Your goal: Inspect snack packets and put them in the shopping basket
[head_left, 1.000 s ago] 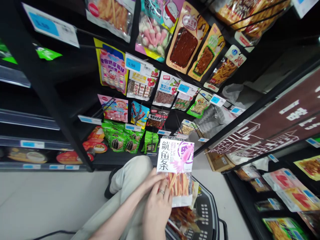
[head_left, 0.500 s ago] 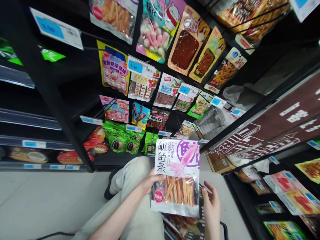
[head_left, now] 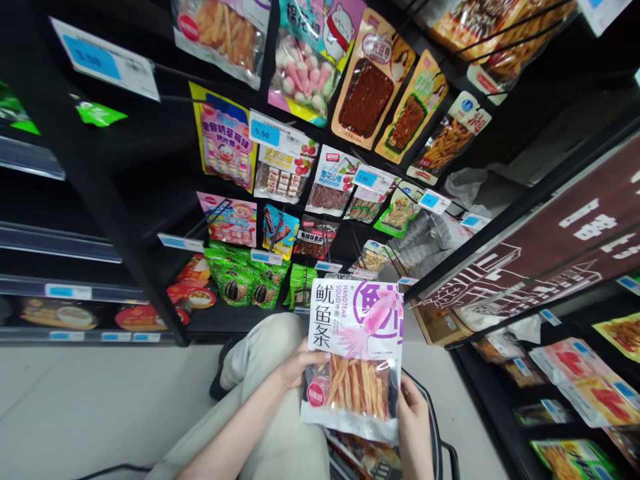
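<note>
A white and purple packet of squid strips [head_left: 353, 357] stands upright in front of me, held by both hands. My left hand [head_left: 295, 365] grips its left edge, fingers curled behind it. My right hand [head_left: 413, 417] clasps its lower right corner. Just under the packet, a black shopping basket [head_left: 434, 433] holds more snack packets [head_left: 363, 453]. My bent knee in light trousers [head_left: 260, 347] is to the left of the packet.
Black store shelving surrounds me. Snack bags hang on pegs ahead [head_left: 360, 100], with blue price tags [head_left: 265, 133]. Green seed packets [head_left: 240, 277] sit on the low shelf. A second shelf unit [head_left: 575, 373] with packets stands at right. Pale floor [head_left: 90, 407] lies at left.
My right hand left the packet's front, swung to the right side and closed on its lower right corner. The packet now faces me squarely, slightly lifted above the basket.
</note>
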`<state>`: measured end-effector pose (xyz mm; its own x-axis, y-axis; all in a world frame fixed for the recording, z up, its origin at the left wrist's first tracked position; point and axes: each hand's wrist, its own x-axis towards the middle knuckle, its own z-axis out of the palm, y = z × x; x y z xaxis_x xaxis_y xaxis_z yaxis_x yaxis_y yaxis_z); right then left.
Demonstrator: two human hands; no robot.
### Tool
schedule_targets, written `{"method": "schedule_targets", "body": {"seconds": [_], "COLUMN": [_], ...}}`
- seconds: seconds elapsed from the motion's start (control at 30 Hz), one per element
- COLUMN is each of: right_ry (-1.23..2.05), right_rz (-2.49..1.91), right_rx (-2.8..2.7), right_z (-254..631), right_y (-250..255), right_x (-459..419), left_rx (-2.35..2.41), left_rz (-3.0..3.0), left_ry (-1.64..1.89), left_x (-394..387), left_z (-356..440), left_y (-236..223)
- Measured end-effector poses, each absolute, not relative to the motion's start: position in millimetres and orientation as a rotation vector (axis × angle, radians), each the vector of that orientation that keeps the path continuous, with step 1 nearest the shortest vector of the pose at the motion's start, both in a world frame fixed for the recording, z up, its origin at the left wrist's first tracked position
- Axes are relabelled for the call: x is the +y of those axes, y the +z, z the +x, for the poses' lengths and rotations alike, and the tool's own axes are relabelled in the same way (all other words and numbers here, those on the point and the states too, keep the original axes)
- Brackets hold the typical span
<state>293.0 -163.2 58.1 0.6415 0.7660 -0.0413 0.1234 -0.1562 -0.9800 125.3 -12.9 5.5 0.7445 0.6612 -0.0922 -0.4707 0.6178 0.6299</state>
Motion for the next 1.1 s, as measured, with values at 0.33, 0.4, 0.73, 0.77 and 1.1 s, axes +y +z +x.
{"method": "schedule_targets", "body": {"seconds": [0.33, 0.4, 0.73, 0.77, 1.1], "right_ry": [0.667, 0.682, 0.757, 0.776, 1.022], "right_rz": [-1.666, -1.651, -1.592, -1.578, -1.476], "right_rx": [-0.741, -0.73, -0.689, -0.685, -0.63], "right_z": [291.0, 291.1, 286.1, 285.8, 281.7], "right_y": [56.4, 56.0, 61.1, 61.3, 59.6], "right_x": [-165.2, -165.4, -163.8, -163.9, -170.5], "left_rx": [0.375, 0.363, 0.318, 0.314, 0.311], "left_rz": [0.636, 0.632, 0.63, 0.632, 0.653], "left_ry": [0.659, 0.656, 0.658, 0.659, 0.662], "left_x": [-13.0, -13.4, -13.2, -13.2, -13.3], "left_z": [124.6, 124.4, 124.1, 124.0, 125.6], "left_y": [8.8, 9.2, 7.2, 7.3, 4.8]}}
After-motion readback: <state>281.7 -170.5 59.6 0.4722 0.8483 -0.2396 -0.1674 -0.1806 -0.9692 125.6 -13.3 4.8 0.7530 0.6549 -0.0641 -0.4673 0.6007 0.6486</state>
